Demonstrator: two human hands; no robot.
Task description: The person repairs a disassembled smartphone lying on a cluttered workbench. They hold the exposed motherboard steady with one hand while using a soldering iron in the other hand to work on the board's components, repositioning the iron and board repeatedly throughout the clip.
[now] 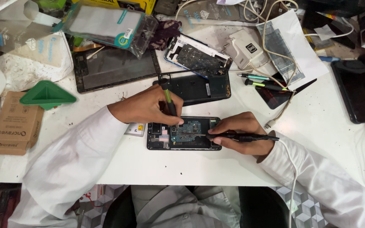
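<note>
An opened smartphone (191, 134) lies flat near the table's front edge, its circuit board exposed. My left hand (146, 105) grips a green-and-black screwdriver (168, 98), held nearly upright with its tip on the phone's left part. My right hand (241, 133) holds black tweezers (243, 137) lying almost level, their tip touching the board's middle. Both white sleeves rest on the table.
Behind the phone lie a black back cover (199, 88), another gutted phone (197, 55) and a dark tablet (115, 69). A green triangular tool (47, 95) and a cardboard box (15, 124) sit at left. A black phone (358, 90), spare screwdrivers (260, 82) and white cables occupy the right.
</note>
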